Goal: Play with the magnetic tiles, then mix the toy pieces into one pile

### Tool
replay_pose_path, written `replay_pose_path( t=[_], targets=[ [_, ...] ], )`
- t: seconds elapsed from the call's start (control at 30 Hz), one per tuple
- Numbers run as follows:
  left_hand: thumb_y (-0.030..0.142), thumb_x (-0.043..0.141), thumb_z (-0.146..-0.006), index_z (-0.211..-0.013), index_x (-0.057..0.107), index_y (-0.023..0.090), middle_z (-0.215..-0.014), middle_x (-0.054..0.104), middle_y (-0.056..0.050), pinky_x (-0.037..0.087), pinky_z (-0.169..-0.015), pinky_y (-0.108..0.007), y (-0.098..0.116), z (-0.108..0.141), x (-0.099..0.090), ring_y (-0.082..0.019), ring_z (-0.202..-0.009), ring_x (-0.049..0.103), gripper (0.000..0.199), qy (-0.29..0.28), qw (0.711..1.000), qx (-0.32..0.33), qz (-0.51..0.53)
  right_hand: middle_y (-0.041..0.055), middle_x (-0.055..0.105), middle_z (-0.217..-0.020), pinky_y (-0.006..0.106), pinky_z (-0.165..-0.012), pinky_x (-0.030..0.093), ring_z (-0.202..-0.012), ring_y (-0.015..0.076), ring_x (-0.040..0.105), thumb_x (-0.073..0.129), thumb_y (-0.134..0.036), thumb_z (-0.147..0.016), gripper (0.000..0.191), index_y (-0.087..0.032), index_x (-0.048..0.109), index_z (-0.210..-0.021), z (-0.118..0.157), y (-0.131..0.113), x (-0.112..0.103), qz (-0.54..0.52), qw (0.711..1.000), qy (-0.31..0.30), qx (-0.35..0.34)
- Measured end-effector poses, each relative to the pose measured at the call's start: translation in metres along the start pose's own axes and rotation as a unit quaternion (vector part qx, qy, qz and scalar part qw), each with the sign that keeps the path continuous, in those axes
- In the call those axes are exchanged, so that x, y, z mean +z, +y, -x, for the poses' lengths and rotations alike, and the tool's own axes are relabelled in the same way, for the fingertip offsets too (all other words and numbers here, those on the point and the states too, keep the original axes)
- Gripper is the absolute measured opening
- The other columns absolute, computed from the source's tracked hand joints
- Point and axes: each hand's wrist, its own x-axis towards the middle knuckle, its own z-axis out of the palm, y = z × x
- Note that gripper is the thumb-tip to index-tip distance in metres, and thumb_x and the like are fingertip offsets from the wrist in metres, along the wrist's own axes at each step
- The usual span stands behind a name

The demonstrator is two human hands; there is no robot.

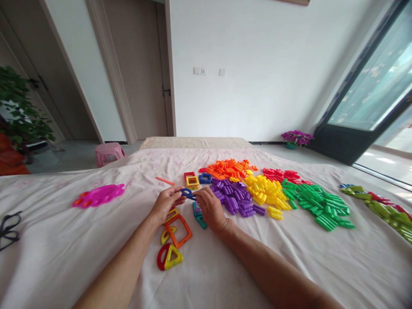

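Note:
Both hands meet over the cloth-covered table around a blue piece [187, 194] with a rounded opening. My left hand [166, 202] pinches its left side, and my right hand [210, 208] grips its right side. Below my left hand lie an orange square frame [183, 231], a yellow half-round piece, a red curved piece [162, 256] and a yellow triangle frame [173, 259]. Teal pieces [200, 216] rest just left of my right hand. Beyond the hands are a yellow square frame [192, 182], a red one behind it and a blue one [205, 178].
Piles of orange [228, 168], purple [231, 195], yellow [267, 189], red [280, 175] and green pieces [322, 201] spread to the right. A magenta tray [99, 195] and glasses [9, 229] lie on the left. An orange stick [165, 180] is behind my left hand.

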Motion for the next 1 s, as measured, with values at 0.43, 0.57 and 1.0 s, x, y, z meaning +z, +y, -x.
replay_pose_path(
  t=[0.43,0.57,1.0],
  targets=[
    [0.027,0.071,-0.073,-0.101,0.068,0.012,-0.079,0.072,-0.007,0.05,-0.06,-0.021,0.009,0.01,0.011,-0.013,-0.066,0.067,0.031,-0.063,0.996,-0.03,-0.05,0.0093,0.06,-0.114,0.031,-0.094,0.048,-0.106,0.0164,0.057,0.04,-0.006,-0.089,0.031,-0.018,0.065,-0.104,0.0,0.013,0.003,-0.006,0.995,-0.055,-0.083],
    [0.029,0.072,-0.074,-0.103,0.069,0.012,-0.079,0.071,-0.006,0.049,-0.059,-0.021,0.01,0.013,0.014,-0.013,-0.066,0.065,0.034,-0.072,0.996,-0.026,-0.05,0.009,0.062,-0.113,0.033,-0.094,0.048,-0.106,0.0169,0.058,0.041,-0.005,-0.089,0.034,-0.019,0.066,-0.106,0.0,0.016,0.003,0.005,0.996,-0.064,-0.067],
    [0.026,0.086,-0.059,-0.103,0.069,0.011,-0.091,0.073,-0.01,0.05,-0.066,-0.023,0.006,0.011,0.014,-0.016,-0.076,0.067,0.05,-0.112,0.992,-0.023,-0.045,0.0072,0.062,-0.108,0.031,-0.092,0.048,-0.101,0.0163,0.059,0.042,-0.008,-0.09,0.033,-0.021,0.065,-0.108,0.002,0.018,0.003,-0.028,0.998,-0.051,-0.029]
  ],
)
